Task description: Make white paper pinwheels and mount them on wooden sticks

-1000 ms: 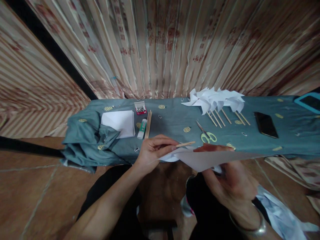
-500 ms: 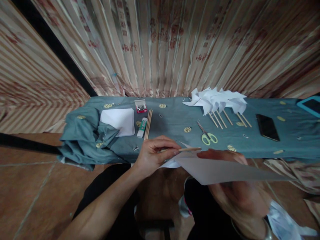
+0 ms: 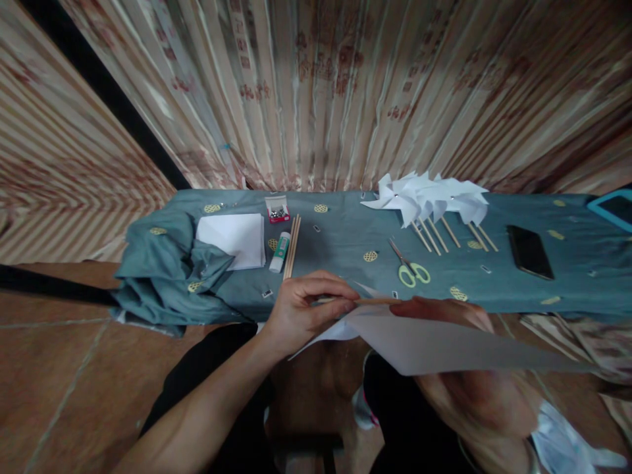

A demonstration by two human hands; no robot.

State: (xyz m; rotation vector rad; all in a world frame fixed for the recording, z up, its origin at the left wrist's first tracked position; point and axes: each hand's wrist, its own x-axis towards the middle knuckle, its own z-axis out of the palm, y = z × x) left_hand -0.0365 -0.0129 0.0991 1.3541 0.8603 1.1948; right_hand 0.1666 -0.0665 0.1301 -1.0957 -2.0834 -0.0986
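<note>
This side of the scissors (image 3: pixel 411 270), the left hand (image 3: pixel 307 304) is pinching the wooden stick (image 3: pixel 379 301), which is pointing crosswise toward the right hand (image 3: pixel 481 400); white paper (image 3: pixel 434 343) is hiding that grip, its closure untellable.

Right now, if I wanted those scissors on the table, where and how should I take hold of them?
I'd take the scissors by the green handles, coming from the near side and slightly above. The handles face that way, while the blades point away toward the curtain. They appear to lie flat, so a pinch on the handles looks easiest.
</note>
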